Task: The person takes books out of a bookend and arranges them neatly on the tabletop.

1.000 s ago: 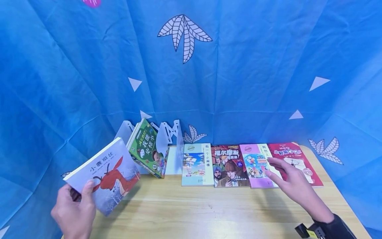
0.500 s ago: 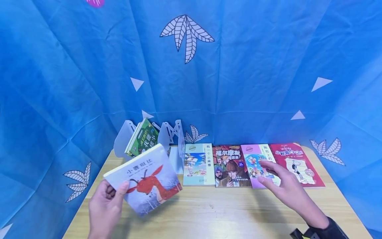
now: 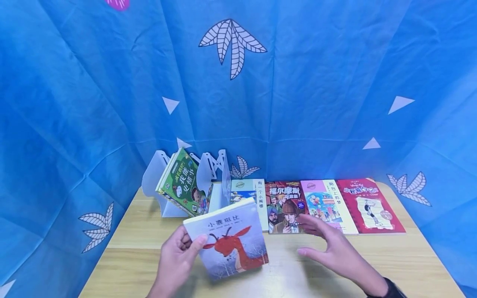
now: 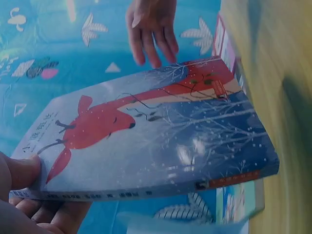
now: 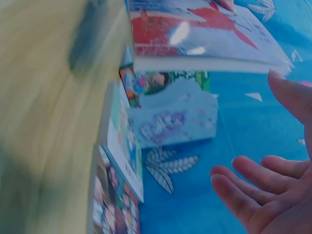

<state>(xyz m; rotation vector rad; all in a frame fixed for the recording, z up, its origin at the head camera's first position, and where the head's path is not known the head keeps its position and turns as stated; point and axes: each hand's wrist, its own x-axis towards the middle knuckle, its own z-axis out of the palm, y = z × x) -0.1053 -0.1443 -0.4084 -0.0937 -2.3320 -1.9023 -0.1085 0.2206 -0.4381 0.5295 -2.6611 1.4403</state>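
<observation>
My left hand (image 3: 178,255) pinches a picture book (image 3: 232,244) by its left edge, thumb on the front cover and fingers behind. The cover is pale lilac-blue with a red deer, and the book is held tilted above the table. In the left wrist view the thumb (image 4: 24,171) presses near the title end of the deer book (image 4: 161,131). My right hand (image 3: 331,252) hovers to the right of the book, thumb and fingers spread apart with nothing between them. The right wrist view shows these spread fingers (image 5: 258,187) near the deer book's page edge (image 5: 204,65).
A white expandable bookend rack (image 3: 205,174) stands at the back left, with green books (image 3: 182,180) leaning in it. To its right lie a pale-green book (image 3: 261,207), a detective book (image 3: 285,207), a pink book (image 3: 322,203) and a red book (image 3: 372,207). Blue cloth hangs behind.
The left hand has carried the deer book rightward, from beside the rack to the middle front. The right hand has moved left and down toward it, off the pink book.
</observation>
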